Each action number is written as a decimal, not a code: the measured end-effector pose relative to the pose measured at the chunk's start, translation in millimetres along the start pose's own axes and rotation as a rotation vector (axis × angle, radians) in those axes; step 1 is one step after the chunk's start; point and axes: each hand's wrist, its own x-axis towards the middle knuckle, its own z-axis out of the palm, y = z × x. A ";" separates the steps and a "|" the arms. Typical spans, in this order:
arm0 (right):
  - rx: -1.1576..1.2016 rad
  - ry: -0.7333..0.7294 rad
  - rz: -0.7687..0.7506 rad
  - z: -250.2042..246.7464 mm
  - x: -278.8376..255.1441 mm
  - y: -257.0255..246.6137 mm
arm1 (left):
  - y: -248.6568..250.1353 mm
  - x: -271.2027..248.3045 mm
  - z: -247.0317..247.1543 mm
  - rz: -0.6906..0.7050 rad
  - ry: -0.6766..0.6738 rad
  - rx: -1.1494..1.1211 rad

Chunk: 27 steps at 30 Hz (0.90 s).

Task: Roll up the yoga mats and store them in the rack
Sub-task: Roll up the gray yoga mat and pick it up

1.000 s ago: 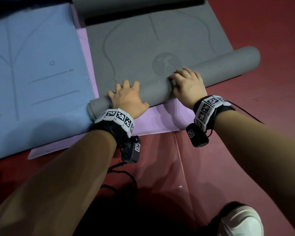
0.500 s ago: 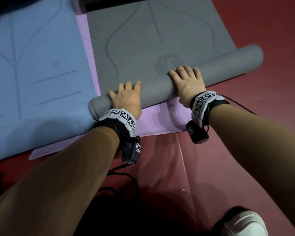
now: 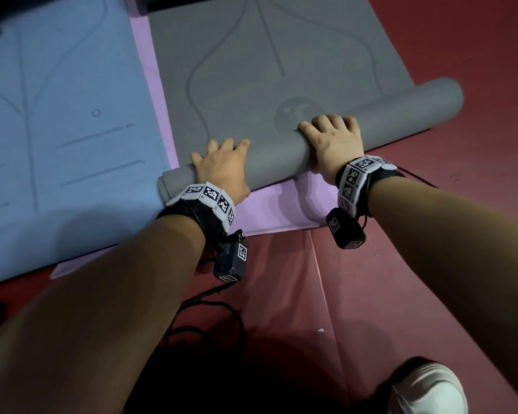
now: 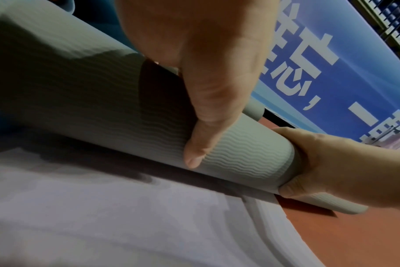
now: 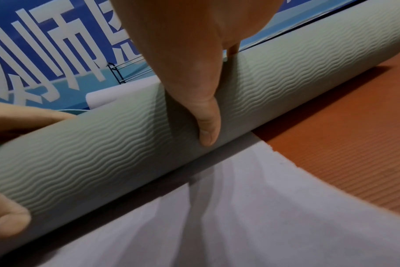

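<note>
Both hands, left hand [image 3: 222,167] and right hand [image 3: 332,141], curl over the half-rolled grey yoga mat [image 3: 281,153] on the floor, where even pressure should keep the roll tight and square.

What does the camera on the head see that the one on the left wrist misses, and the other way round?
Only the head view shows the blue mat, the flat, unrolled part of the grey mat and a white shoe. Only the left wrist view shows the blue banner with white characters and the roll's wavy ribbing. Both show the left hand and right hand gripping the grey roll over the purple mat.
</note>
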 end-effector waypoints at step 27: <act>0.065 -0.359 -0.003 -13.7 -134.7 -10.9 | 14.1 -103.5 7.1 0.125 -0.369 0.020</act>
